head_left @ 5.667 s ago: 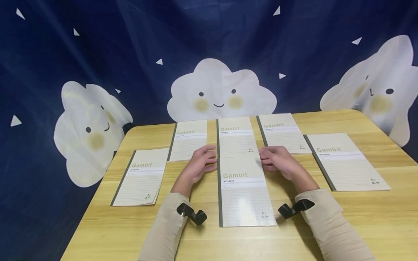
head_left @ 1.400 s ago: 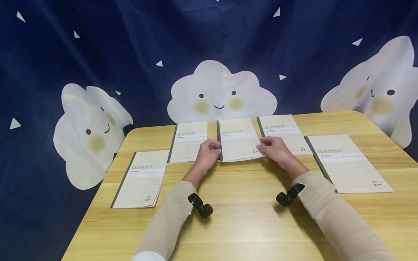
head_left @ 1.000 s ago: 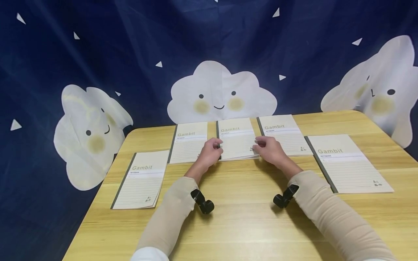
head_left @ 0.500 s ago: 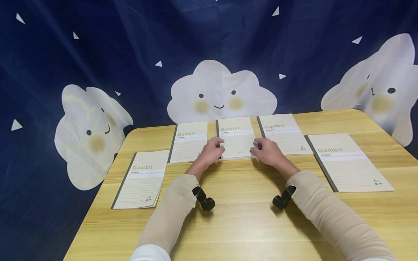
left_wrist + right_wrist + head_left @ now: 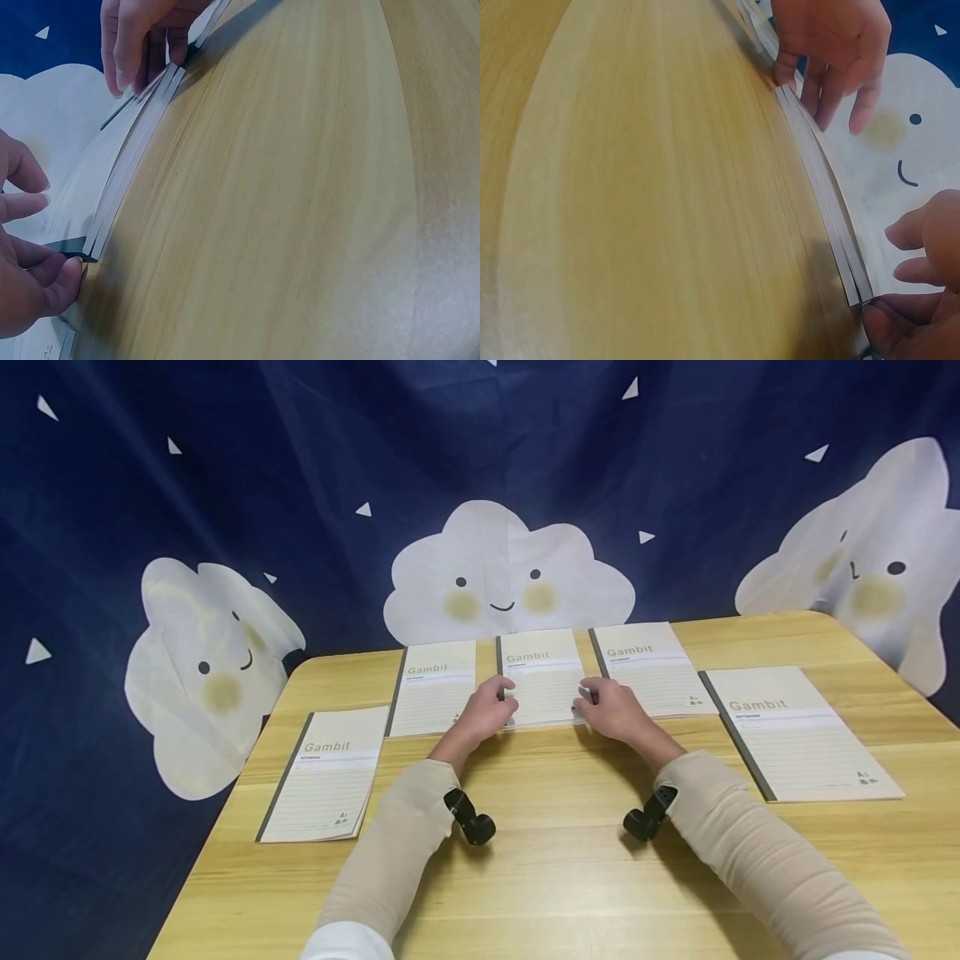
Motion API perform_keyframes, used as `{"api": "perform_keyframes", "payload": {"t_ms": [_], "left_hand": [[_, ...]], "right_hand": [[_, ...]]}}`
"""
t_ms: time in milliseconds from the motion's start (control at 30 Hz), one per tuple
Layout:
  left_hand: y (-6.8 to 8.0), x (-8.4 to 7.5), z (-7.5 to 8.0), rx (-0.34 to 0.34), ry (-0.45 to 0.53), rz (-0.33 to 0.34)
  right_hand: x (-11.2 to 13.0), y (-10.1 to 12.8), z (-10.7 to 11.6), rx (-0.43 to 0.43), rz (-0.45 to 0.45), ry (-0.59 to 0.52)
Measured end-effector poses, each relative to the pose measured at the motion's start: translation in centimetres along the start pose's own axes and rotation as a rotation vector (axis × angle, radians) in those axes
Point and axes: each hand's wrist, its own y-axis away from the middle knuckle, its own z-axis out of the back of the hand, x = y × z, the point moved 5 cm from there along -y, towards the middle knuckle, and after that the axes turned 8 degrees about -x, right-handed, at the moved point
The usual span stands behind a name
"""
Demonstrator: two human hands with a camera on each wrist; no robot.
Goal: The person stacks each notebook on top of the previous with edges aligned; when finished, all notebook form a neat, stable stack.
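Two cream Gambit notebooks (image 5: 542, 689) lie one on the other in the middle of the back row, dark spines to the left. At the spine side, my left hand (image 5: 483, 710) grips the near corner, thumb low against it and fingers bent. My right hand (image 5: 617, 708) holds the opposite near corner in the same way, index finger along the side edge. Seen from the left wrist, the page edges of the notebooks (image 5: 124, 180) run between both hands, with thin gaps between leaves. The right wrist view shows the thumb (image 5: 885, 326) at the corner.
Single notebooks lie at the back left (image 5: 433, 689), back right (image 5: 652, 672), front left (image 5: 322, 777) and far right (image 5: 802, 735). The wooden table (image 5: 555, 877) ends at a dark blue curtain (image 5: 322, 460) with cloud prints. Black wrist cameras (image 5: 472, 818) hang from both sleeves.
The notebook lying in front 5.7 seconds ago now sits on the middle back one. Both hands moved forward with it, then drew closer together. Over the last half second almost nothing moved.
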Motion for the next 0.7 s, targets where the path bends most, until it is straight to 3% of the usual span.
{"api": "perform_keyframes", "payload": {"t_ms": [433, 700], "left_hand": [[0.2, -0.1, 0.5, -0.018, -0.018, -0.017], [-0.2, 0.0, 2.8, -0.077, 0.079, -0.053]], "right_hand": [[0.6, -0.1, 0.2, 0.002, -0.031, -0.02], [1.8, -0.5, 0.3, -0.026, -0.054, -0.145]]}}
